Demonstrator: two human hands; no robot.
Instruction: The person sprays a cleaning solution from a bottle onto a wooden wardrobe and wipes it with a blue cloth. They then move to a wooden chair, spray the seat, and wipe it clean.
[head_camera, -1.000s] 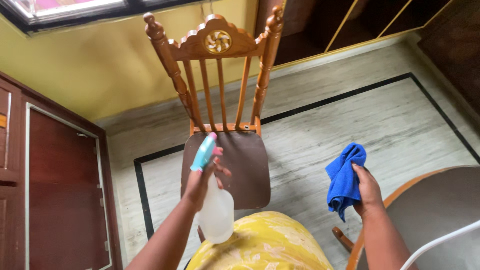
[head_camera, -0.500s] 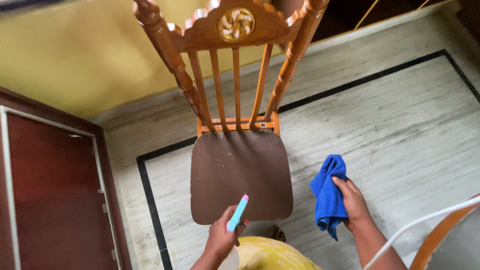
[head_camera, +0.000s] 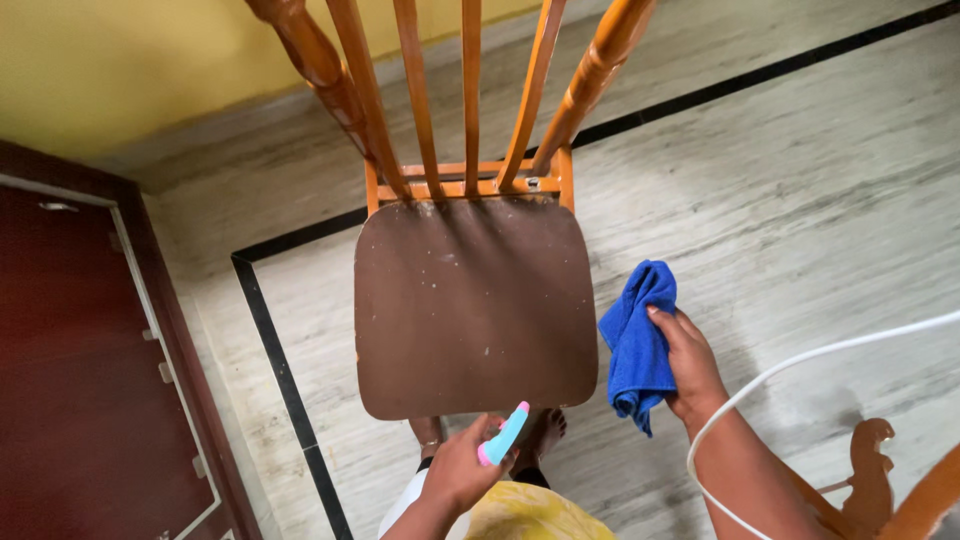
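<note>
spray bottle (head_camera: 503, 435) with a blue and pink head sits in the left hand (head_camera: 462, 472) low in the view, just in front of the front edge of the chair seat; the left grip is closed around the bottle neck, and the bottle's body is hidden below the hand. blue cloth (head_camera: 637, 341) hangs bunched from the right hand (head_camera: 688, 362), whose grip is closed on its folds, thumb on top; the cloth is just beside the right edge of the seat, over the floor. wooden chair (head_camera: 475, 305) stands between the two hands, its dark brown seat flat, speckled with pale spots, and its orange slatted back rising toward the top of the view. bare feet (head_camera: 545, 430) show on the floor under the front edge of the seat. a white cable (head_camera: 800, 360) curves across the right forearm. the pale streaked floor (head_camera: 800, 200) has a black border line, a dark red cabinet door (head_camera: 70, 360) stands at the left, and part of another wooden piece (head_camera: 870, 450) shows at the lower right
</note>
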